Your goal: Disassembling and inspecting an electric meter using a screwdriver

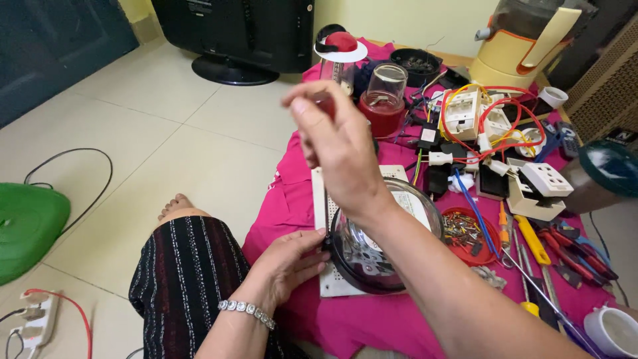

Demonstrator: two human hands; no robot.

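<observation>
My left hand [287, 260], a beaded bracelet on its wrist, grips the black rim of a round clear-domed meter [372, 256] that rests on a white perforated board [330, 282]. Raised above the meter, my right hand [335, 149] has its fingers pinched together; whether something small is between them I cannot tell. Both lie over a pink cloth [292, 199] spread on the floor.
The cloth also carries a red lid of small parts [465, 234], screwdrivers and pliers [558, 252], white sockets with coloured wires [492, 126], and blender jars [385, 96]. A television stand [232, 70] stands behind. A green object [26, 229] and a power strip [36, 319] lie at the left.
</observation>
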